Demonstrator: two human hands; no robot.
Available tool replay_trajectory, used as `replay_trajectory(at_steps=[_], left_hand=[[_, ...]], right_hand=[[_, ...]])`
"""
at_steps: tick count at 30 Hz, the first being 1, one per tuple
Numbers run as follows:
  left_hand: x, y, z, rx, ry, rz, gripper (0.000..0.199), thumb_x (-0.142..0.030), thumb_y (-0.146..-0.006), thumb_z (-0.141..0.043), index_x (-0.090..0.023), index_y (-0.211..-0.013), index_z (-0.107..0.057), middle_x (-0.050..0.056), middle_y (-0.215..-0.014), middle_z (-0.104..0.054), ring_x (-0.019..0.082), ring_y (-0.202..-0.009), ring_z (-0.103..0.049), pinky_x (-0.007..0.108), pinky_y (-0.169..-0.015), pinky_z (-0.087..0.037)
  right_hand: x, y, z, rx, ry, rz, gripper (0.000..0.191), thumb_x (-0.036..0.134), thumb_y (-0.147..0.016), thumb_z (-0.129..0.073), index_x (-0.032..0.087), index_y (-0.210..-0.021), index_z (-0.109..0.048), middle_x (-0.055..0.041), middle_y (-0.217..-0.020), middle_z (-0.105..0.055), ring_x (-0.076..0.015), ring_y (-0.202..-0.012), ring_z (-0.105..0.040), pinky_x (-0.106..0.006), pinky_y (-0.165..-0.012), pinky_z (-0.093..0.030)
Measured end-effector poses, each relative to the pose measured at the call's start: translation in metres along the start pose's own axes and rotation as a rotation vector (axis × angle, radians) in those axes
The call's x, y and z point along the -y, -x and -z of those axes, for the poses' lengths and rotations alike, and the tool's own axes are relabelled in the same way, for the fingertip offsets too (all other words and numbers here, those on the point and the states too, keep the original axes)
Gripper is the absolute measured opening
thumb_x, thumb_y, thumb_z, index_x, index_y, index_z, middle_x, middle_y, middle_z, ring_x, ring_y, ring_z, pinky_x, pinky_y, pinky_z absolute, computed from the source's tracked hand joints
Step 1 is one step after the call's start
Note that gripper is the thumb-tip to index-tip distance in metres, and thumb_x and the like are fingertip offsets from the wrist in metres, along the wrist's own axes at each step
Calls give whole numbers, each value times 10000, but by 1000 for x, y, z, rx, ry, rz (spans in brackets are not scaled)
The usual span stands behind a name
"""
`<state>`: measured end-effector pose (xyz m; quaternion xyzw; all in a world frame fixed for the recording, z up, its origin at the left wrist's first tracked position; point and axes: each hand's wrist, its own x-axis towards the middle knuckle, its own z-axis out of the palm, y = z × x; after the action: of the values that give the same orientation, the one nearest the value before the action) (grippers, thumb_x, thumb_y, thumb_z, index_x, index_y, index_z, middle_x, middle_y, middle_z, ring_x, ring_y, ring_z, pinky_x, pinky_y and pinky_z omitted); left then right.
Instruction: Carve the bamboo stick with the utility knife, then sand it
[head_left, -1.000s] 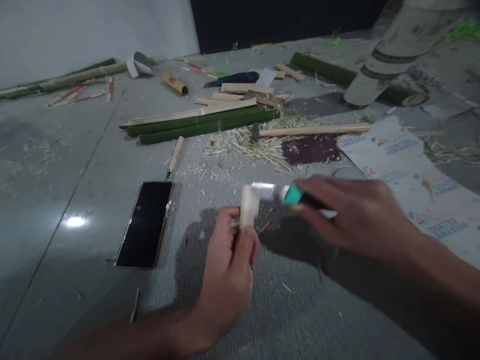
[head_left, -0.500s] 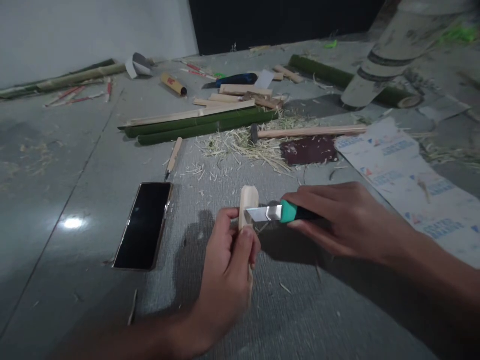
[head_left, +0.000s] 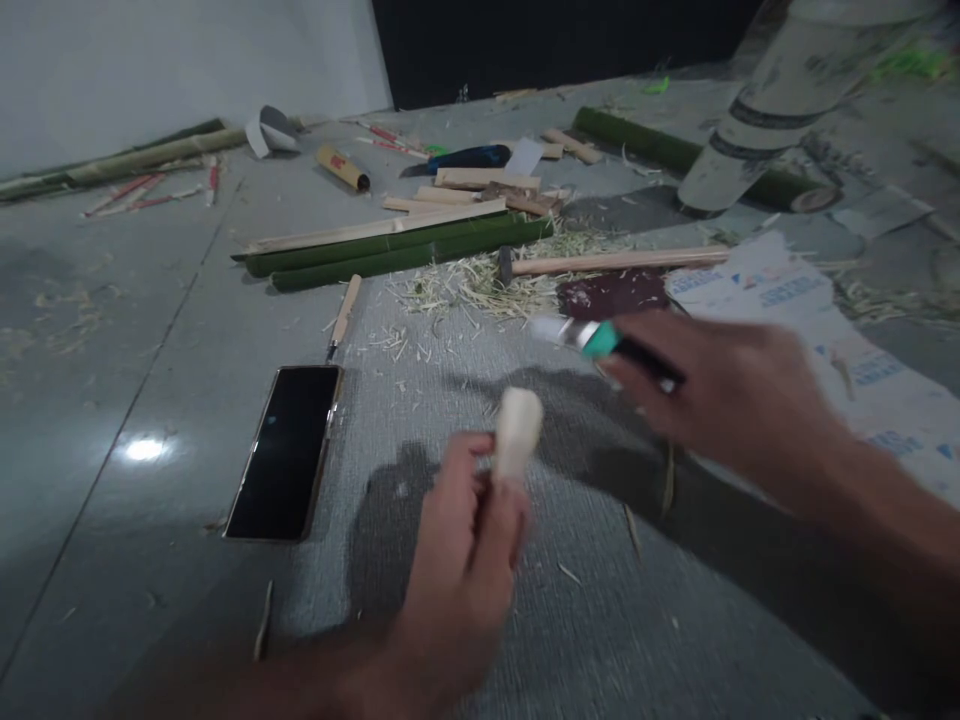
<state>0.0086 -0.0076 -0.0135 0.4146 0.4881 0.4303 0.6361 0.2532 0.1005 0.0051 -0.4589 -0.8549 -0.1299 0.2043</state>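
Note:
Low in the middle, my left hand (head_left: 469, 560) is closed around a pale piece of wood (head_left: 517, 425), whose rounded end sticks up past the fingers. My right hand (head_left: 712, 390) grips a utility knife (head_left: 604, 340) with a green and black handle. Its blade points left, blurred by motion, above and apart from the wood. A few shavings lie on the grey floor near both hands.
A phone (head_left: 285, 450) lies at the left, below a small wooden-handled tool (head_left: 345, 315). Farther back are green bamboo strips (head_left: 412, 250), a hammer (head_left: 615, 262), a dark red slab (head_left: 611, 293) and wood shavings. Printed paper (head_left: 795, 300) lies at the right.
My right hand has lifted the knife up and away from the wood. The wood in my left hand has turned and tilted slightly right.

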Motion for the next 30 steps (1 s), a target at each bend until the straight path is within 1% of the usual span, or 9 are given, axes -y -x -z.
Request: replay_trajectory(at_steps=[2, 3, 4, 7, 11, 15, 19, 25, 30], left_hand=[[2, 4, -1, 69, 9, -31, 190, -418, -1083, -510, -231, -1053, -516, -51, -679, -484, 87, -557, -403, 195, -478, -320], [2, 4, -1, 61, 7, -24, 177, -407, -1088, -501, -232, -1073, -525, -53, -678, -484, 87, -558, -403, 194, -486, -327], [1, 4, -1, 34, 0, -9, 165, -394, -1091, -496, -233, -1075, -529, -56, -671, -481, 87, -558, -406, 193, -496, -341], [-3, -2, 0, -11, -4, -2, 150, -382, -1089, -496, -238, -1096, -536, -53, -687, -515, 91, -570, -442, 193, -516, -384], [-6, -6, 1, -26, 6, 19, 169, -405, -1080, -510, -240, -1088, -541, -48, -713, -551, 87, -556, -449, 194, -503, -390], [-5, -6, 2, -38, 63, 68, 200, -440, -1068, -539, -241, -1085, -539, -61, -694, -546, 73, -501, -415, 184, -460, -371], [-6, -8, 2, -37, 153, 54, 241, -460, -1081, -508, -224, -1095, -553, -71, -614, -532, 71, -471, -413, 163, -441, -371], [-4, -13, 2, -10, 324, 32, 234, -435, -1093, -471, -219, -1090, -559, -92, -494, -466, 80, -378, -308, 156, -370, -319], [0, -14, 3, 20, 348, 10, 211, -390, -1095, -446, -215, -1104, -563, -85, -474, -474, 89, -357, -309, 165, -366, -323]], right_hand=[[-18, -1, -2, -63, 84, -197, 248, 407, -992, -607, 187, -959, -715, -15, -632, -599, -161, -511, -466, -307, -532, -253], [-25, -2, -2, -93, 57, -267, 222, 390, -981, -618, 190, -958, -712, 9, -586, -531, -153, -500, -438, -297, -541, -271], [-28, -3, -3, -79, -3, -288, 213, 377, -982, -611, 193, -908, -689, 30, -553, -470, -140, -480, -415, -289, -534, -272], [-20, -5, -3, -40, -140, -202, 309, 410, -1006, -575, 208, -774, -578, 55, -531, -408, -107, -445, -386, -274, -510, -269], [3, -6, -2, -41, -242, -74, 283, 417, -1045, -540, 184, -910, -627, 48, -584, -485, -102, -459, -431, -264, -506, -298], [6, -3, -3, -43, -256, -49, 255, 392, -1045, -545, 167, -970, -639, 42, -596, -503, -110, -474, -462, -267, -506, -318], [10, 0, -1, -46, -278, -11, 261, 423, -1038, -549, 178, -995, -626, 29, -629, -549, -125, -502, -502, -273, -506, -329], [42, 1, 2, 83, -419, 209, 200, 395, -1053, -507, 204, -1054, -567, -22, -808, -662, -151, -622, -579, -285, -569, -393], [53, 3, -2, 109, -449, 240, 172, 366, -1045, -524, 202, -1072, -569, -32, -832, -673, -161, -644, -584, -303, -571, -377]])
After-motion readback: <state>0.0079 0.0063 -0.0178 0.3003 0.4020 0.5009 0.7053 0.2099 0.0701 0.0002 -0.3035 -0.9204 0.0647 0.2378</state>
